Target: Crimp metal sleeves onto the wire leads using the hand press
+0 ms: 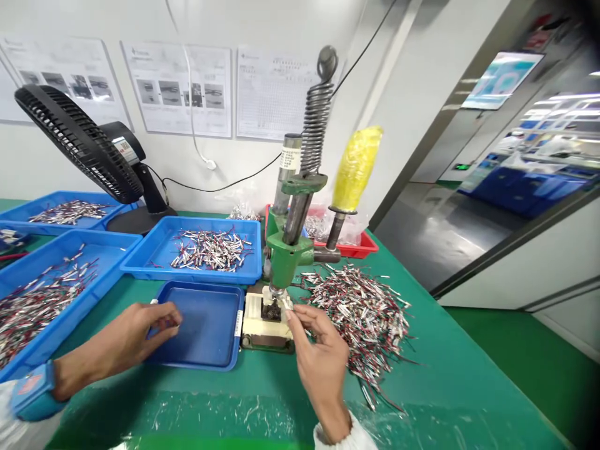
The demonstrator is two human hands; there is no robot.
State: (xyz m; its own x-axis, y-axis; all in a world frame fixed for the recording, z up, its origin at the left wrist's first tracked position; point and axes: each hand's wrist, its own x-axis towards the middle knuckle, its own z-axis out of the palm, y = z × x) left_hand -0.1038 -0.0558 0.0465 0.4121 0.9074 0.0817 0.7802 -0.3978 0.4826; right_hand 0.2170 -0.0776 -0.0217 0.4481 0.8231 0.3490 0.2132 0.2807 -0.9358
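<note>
My right hand [319, 350] pinches a small whitish part [284, 304] at the cream-coloured base [255, 319] of a green hand press [285, 262], just under its ram. The press has a tall spring and a lever with a yellow-wrapped grip [357, 169]. My left hand [140, 331] hovers over the left side of a dark blue tray [201, 325], fingers curled with a gap between thumb and fingertips, and nothing visible in them. A large pile of small wired parts [359, 312] lies right of the press.
Blue trays [135, 265] with wired parts stand at the left and behind. A black fan [79, 144] is at the back left. A red tray [368, 245] sits behind the press. The green table's right edge runs diagonally.
</note>
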